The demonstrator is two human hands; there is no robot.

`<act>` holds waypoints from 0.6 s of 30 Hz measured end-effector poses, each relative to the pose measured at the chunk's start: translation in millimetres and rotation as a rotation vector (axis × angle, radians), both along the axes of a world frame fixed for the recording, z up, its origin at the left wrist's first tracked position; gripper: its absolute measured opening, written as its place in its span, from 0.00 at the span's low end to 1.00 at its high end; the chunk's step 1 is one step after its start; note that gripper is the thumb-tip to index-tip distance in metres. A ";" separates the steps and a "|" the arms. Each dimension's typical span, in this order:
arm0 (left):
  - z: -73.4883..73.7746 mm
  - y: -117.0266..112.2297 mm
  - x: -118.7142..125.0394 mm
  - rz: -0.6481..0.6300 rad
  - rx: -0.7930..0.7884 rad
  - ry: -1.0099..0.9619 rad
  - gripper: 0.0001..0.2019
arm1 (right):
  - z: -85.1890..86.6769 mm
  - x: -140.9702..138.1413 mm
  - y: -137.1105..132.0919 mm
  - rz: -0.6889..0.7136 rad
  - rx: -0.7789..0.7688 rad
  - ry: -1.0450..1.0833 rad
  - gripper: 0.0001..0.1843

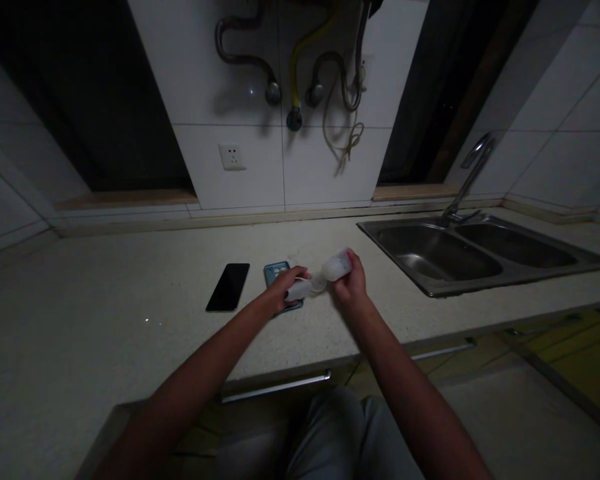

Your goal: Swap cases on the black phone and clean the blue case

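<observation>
your right hand (351,283) is closed around a whitish, see-through bottle (337,265), and your left hand (283,287) is curled about a white piece (299,290), fingers bent and thumb on the near side. take the blue phone case (276,270) as your landmark. the bottle is held up off the tabletop (280,347), just to the right of the case, and the white piece is above the case, covering part of it. your bottle lies tilted on its side: its long axis runs slantwise, broad end up to the right and away from you, narrower end down to the left, toward your left hand. the white piece lies nearly crosswise, its darker end to the left and its other end toward the bottle — whether the two are joined, you cannot tell, as a clear rounded part (319,283) fills the space between. the case slants too, its camera cutouts at the far end. beside the case, to its left, your black-faced phone (229,287) lies flat, its far end leaning to the right. well to the right of the case is the steel sink (397,257) — its faucet (469,183) stands behind it.
</observation>
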State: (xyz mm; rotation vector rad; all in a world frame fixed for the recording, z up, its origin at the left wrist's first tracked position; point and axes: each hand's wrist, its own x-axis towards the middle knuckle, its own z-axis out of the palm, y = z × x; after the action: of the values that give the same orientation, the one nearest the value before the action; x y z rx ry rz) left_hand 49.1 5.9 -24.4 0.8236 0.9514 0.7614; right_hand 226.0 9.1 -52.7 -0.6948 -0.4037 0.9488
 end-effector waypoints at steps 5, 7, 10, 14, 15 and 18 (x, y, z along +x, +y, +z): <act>3.3 -4.6 3.3 -0.067 -0.039 0.038 0.13 | -7.2 3.1 2.7 -0.031 -0.001 -0.033 0.20; 3.6 -3.6 2.9 -0.110 -0.078 -0.055 0.15 | -6.5 1.5 1.5 -0.090 -0.006 -0.019 0.21; 4.3 -0.5 1.7 -0.141 -0.121 -0.123 0.16 | -0.2 -3.7 -3.7 -0.205 -0.013 -0.054 0.21; 8.0 0.9 1.9 -0.069 -0.136 -0.157 0.17 | 14.3 -14.8 -14.7 -0.258 -0.038 -0.271 0.26; 9.7 0.4 2.3 -0.047 -0.134 -0.157 0.18 | 17.6 -18.3 -17.8 -0.266 -0.038 -0.327 0.26; 15.7 -2.4 3.0 0.003 -0.141 -0.151 0.19 | 23.2 -28.3 -26.3 -0.290 0.007 -0.476 0.26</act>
State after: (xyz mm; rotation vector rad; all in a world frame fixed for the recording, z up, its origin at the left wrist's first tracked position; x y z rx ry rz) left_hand 52.1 3.5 -8.7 0.6333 0.8607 0.7394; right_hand 197.7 -17.2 -29.6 -0.9463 -0.7028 0.5012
